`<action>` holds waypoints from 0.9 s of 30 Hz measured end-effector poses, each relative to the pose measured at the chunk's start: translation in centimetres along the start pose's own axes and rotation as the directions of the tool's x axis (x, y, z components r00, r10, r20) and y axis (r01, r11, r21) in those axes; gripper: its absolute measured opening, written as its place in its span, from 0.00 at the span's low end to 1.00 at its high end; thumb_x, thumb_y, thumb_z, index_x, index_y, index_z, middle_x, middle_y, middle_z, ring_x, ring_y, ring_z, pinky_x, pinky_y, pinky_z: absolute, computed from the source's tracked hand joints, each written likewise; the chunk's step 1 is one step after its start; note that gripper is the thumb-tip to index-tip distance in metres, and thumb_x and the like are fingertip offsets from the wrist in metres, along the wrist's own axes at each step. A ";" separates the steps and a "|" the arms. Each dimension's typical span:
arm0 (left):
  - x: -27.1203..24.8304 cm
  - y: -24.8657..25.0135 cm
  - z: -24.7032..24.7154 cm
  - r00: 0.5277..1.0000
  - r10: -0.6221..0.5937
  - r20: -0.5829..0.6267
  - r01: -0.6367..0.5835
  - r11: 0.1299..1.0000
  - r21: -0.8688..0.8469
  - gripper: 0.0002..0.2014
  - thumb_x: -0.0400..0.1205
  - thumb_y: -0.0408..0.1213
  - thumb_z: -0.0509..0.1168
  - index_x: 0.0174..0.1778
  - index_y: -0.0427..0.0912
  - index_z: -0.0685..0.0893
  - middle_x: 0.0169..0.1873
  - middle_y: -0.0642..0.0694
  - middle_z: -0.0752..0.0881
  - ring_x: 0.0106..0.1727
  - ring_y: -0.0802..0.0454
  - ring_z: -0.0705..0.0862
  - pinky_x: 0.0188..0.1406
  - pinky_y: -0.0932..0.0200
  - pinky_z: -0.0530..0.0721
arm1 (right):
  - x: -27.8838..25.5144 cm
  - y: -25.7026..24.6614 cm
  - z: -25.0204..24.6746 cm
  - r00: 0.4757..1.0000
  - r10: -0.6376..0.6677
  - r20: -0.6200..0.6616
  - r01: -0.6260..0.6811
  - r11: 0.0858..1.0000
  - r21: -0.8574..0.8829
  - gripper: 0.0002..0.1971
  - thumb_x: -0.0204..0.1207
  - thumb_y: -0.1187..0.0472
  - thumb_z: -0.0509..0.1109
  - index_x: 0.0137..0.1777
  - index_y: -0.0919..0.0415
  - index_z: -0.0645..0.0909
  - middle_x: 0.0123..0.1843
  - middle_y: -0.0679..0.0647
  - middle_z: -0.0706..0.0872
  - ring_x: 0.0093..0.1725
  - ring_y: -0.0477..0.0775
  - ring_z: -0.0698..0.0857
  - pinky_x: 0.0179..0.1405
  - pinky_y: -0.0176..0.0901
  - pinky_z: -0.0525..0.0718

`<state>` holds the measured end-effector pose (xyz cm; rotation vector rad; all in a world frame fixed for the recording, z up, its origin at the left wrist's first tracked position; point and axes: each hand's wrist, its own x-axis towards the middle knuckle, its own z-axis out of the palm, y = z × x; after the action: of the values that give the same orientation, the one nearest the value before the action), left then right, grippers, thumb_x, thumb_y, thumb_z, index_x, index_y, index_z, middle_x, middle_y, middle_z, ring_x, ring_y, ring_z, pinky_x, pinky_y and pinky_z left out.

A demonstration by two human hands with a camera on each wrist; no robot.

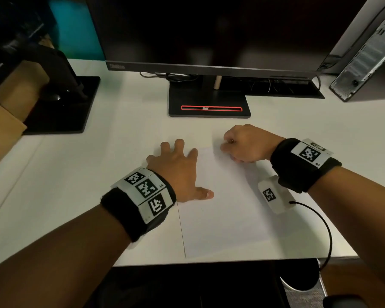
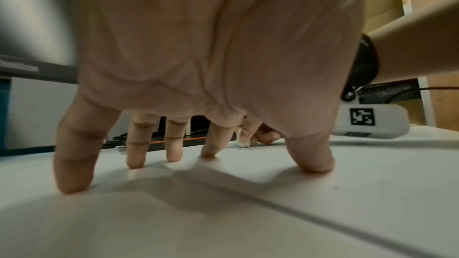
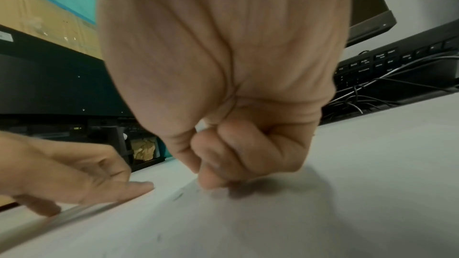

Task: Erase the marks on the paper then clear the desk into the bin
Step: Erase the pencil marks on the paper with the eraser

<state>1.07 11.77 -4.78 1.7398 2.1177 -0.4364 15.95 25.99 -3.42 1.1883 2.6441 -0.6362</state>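
A white sheet of paper [image 1: 222, 218] lies on the white desk [image 1: 98, 174] in front of me. My left hand [image 1: 187, 167] is spread flat on the sheet's top-left corner, with the thumb and index fingertip on the paper and the other fingertips [image 2: 135, 162] on the desk. My right hand [image 1: 227, 147] is curled near the sheet's top edge, pinching a small white eraser [image 2: 242, 140] against the paper. Faint pencil marks [image 1: 219, 158] show beside it. Another small mark [image 1: 202, 210] sits below my left thumb. The right wrist view shows marks [image 3: 177, 196] just left of the pinching fingertips [image 3: 211, 176].
A monitor on a black stand [image 1: 209, 101] faces me. A second black stand [image 1: 60, 103] and a cardboard box [image 1: 5, 125] are at the left. A keyboard [image 1: 293, 87] and computer tower [image 1: 369, 52] sit at the back right. A round grey-rimmed container [image 1: 300, 287] sits below the desk's front edge.
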 end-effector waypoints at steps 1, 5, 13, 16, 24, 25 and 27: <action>0.0 0.0 0.1 1.000 -0.005 0.000 0.005 1.000 0.002 0.54 0.71 0.79 0.61 0.87 0.52 0.52 0.81 0.42 0.54 0.79 0.34 0.58 0.69 0.34 0.74 | 0.0 -0.4 0.2 1.000 -0.018 0.008 0.018 1.000 -0.014 0.18 0.85 0.54 0.61 0.39 0.65 0.81 0.38 0.59 0.90 0.36 0.59 0.85 0.41 0.52 0.86; -0.1 -0.3 0.3 1.000 0.012 -0.004 -0.012 1.000 0.007 0.56 0.71 0.80 0.60 0.88 0.54 0.46 0.82 0.44 0.52 0.80 0.33 0.56 0.71 0.34 0.72 | -0.2 -1.1 0.4 0.985 -0.056 0.165 0.054 0.998 0.020 0.16 0.84 0.53 0.64 0.37 0.62 0.81 0.32 0.54 0.89 0.26 0.53 0.82 0.30 0.46 0.84; 0.0 -0.5 0.4 1.000 0.022 -0.008 -0.023 0.999 -0.048 0.55 0.69 0.80 0.63 0.87 0.56 0.50 0.82 0.46 0.52 0.81 0.35 0.56 0.72 0.35 0.73 | -0.9 -0.7 0.1 0.994 -0.009 0.111 -0.013 0.980 0.201 0.17 0.87 0.53 0.63 0.40 0.62 0.81 0.36 0.57 0.91 0.25 0.50 0.85 0.29 0.44 0.88; 0.0 -0.5 0.4 1.000 0.026 -0.004 -0.026 0.999 -0.037 0.56 0.69 0.80 0.63 0.87 0.57 0.49 0.83 0.46 0.51 0.81 0.34 0.55 0.72 0.35 0.72 | -1.1 -1.9 1.2 0.970 -0.070 0.231 0.026 0.982 0.186 0.17 0.86 0.53 0.64 0.38 0.61 0.80 0.35 0.56 0.90 0.25 0.51 0.84 0.30 0.43 0.87; -0.4 -0.5 0.7 0.999 0.019 -0.029 -0.020 0.999 -0.044 0.56 0.70 0.80 0.61 0.87 0.48 0.52 0.83 0.47 0.53 0.82 0.37 0.56 0.71 0.37 0.74 | 0.0 -1.4 -0.2 0.993 -0.050 0.108 0.056 0.997 -0.057 0.18 0.84 0.50 0.65 0.35 0.59 0.81 0.35 0.56 0.90 0.31 0.55 0.87 0.37 0.48 0.86; -0.5 -0.5 0.8 0.999 0.019 -0.032 -0.020 0.999 -0.048 0.56 0.70 0.80 0.61 0.87 0.47 0.53 0.84 0.47 0.53 0.82 0.37 0.57 0.71 0.38 0.74 | -0.3 -2.0 0.3 0.984 -0.086 0.155 0.096 0.993 -0.062 0.18 0.84 0.50 0.65 0.34 0.58 0.79 0.35 0.56 0.90 0.30 0.54 0.86 0.36 0.47 0.85; -0.5 -0.6 0.9 0.999 0.018 -0.039 -0.020 0.998 -0.051 0.57 0.71 0.80 0.61 0.86 0.45 0.54 0.83 0.47 0.54 0.82 0.38 0.57 0.70 0.39 0.76 | -0.8 -2.5 0.7 0.964 -0.108 0.242 0.118 0.993 -0.027 0.18 0.84 0.50 0.65 0.35 0.58 0.80 0.35 0.56 0.90 0.26 0.51 0.82 0.32 0.43 0.83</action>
<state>0.69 10.81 -5.32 1.7518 2.1179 -0.3419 14.58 23.68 -3.06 0.8916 2.5187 -0.6928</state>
